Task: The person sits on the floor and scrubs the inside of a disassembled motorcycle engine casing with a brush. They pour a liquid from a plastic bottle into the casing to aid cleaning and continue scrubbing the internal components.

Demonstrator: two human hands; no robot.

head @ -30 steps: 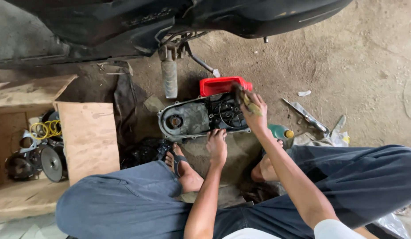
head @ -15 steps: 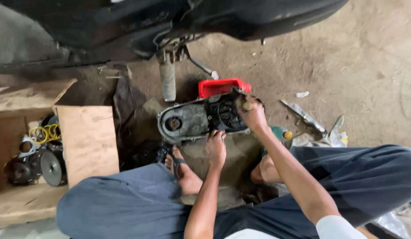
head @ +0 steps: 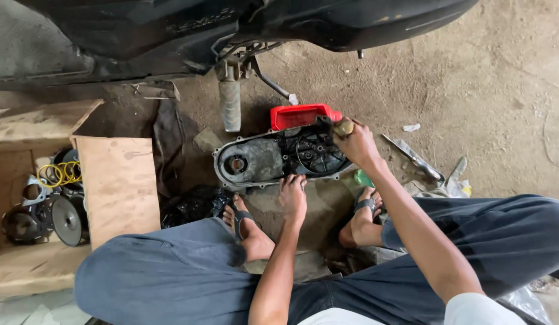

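Cover (head: 273, 159): grey engine case cover, flat on dirt floor btwn your feet, inner side up, round fan-like part at its right end, hole w/ orange ring at left end.

Your left hand (head: 292, 195): on cover's near edge, fingers curled over the rim, pressing down, holding nothing else.

Your right hand (head: 354, 143): at cover's far-right corner, fingers closed round a small tan rag or pad (head: 343, 127), pad touching the cover rim.

Red tray (head: 303, 114): just behind cover, touching its far edge.

Footpeg (head: 230, 105): grey, hangs down from scooter (head: 231, 30) body, behind cover's left end.

Black bag (head: 195, 204): near cover's left-near corner, by your left foot (head: 249, 232).

Metal strip (head: 415, 159): right of cover, on dirt.

Green thing (head: 362, 178): just right of cover, half hidden by your forearm; can't tell what.

Box (head: 62, 180): cardboard, well left of cover, flap open, holds clutch parts and yellow spring.
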